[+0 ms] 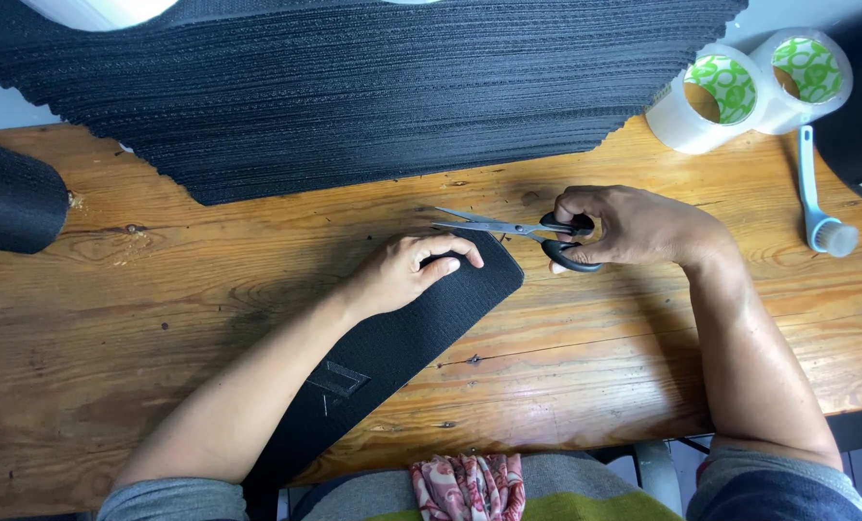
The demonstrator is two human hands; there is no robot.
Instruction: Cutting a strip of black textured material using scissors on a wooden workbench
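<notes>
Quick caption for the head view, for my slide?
Left hand pins a black strip on the wooden table; right hand holds open scissors at its end.

I'm seeing the black strip (392, 357) running off the tabletop's (595, 357) near edge under my left forearm; my right fingers (571, 207) are hiding the scissors' (508, 229) handles.

Two tape rolls (716, 96), one pair of scissors (518, 230), one brush (817, 198) — and one black strip (392, 347) (stack aside).
</notes>
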